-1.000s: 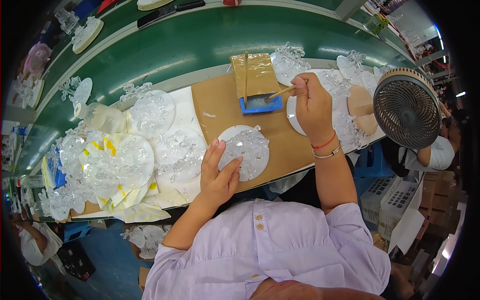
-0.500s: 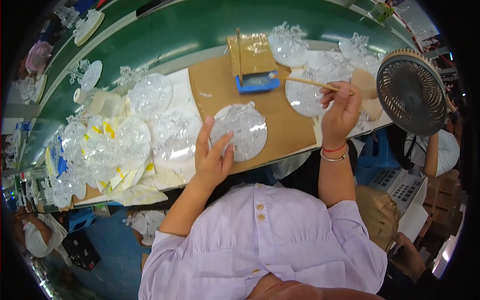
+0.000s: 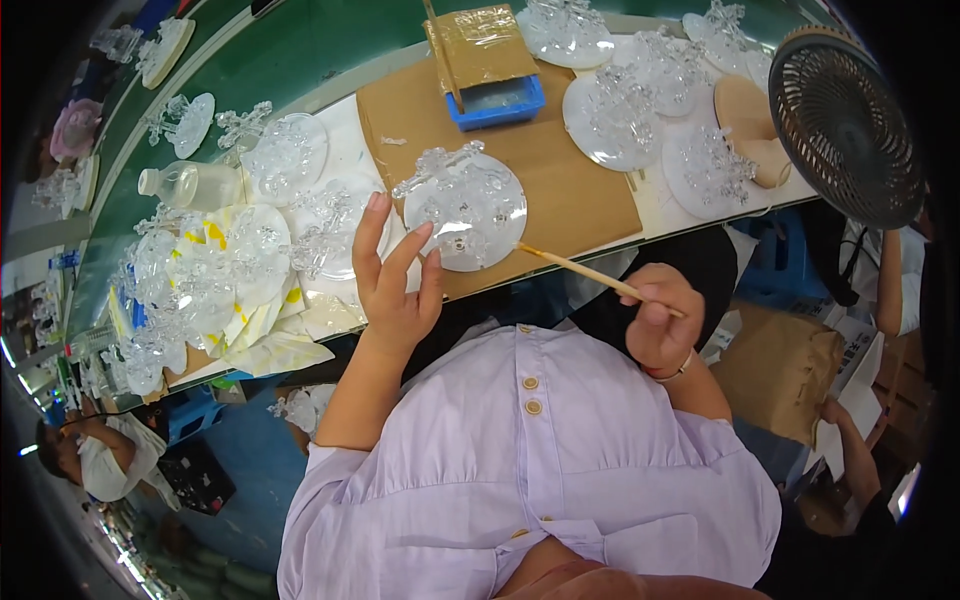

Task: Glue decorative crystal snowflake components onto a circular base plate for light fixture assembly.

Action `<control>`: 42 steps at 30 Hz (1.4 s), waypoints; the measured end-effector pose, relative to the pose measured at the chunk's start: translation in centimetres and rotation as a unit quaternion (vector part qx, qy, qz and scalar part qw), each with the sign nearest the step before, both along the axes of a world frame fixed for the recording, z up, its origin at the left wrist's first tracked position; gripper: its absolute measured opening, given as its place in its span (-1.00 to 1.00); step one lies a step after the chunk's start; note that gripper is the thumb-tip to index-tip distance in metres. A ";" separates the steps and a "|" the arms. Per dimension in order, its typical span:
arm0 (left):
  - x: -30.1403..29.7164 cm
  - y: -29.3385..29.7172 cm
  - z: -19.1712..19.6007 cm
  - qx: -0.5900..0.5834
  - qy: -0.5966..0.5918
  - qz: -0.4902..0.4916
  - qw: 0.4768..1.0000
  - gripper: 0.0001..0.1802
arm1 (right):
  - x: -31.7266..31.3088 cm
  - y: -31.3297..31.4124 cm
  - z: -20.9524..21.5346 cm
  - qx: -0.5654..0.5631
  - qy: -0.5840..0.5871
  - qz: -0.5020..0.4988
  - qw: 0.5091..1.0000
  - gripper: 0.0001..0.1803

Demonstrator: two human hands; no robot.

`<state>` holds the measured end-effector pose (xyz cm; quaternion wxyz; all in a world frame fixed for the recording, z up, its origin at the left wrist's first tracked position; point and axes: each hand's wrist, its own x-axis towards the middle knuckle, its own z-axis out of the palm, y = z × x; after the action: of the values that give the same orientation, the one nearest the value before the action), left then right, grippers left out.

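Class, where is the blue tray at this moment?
In the head view, the blue tray sits upper centre on the brown cardboard, beyond the disc beside the left hand.

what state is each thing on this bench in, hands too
left hand: open, fingers spread by the disc
right hand: closed around the brush
brush: held, tip by the disc's right edge, contact unclear
white disc: lying flat, clear pieces on it
blue tray: open
stick: leaning in the tray
fan: cannot tell if spinning
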<state>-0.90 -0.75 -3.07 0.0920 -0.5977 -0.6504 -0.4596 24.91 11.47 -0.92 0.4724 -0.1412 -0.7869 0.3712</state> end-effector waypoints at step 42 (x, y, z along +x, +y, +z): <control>-27.4 9.8 13.1 -0.250 0.318 0.149 0.902 -0.56 | -7.1 1.6 2.1 0.179 -0.118 0.103 0.971 -0.88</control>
<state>-28.34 9.06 10.03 0.2088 -0.6112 -0.7619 -0.0481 17.78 13.08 1.19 0.3527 -0.0151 -0.9012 0.2513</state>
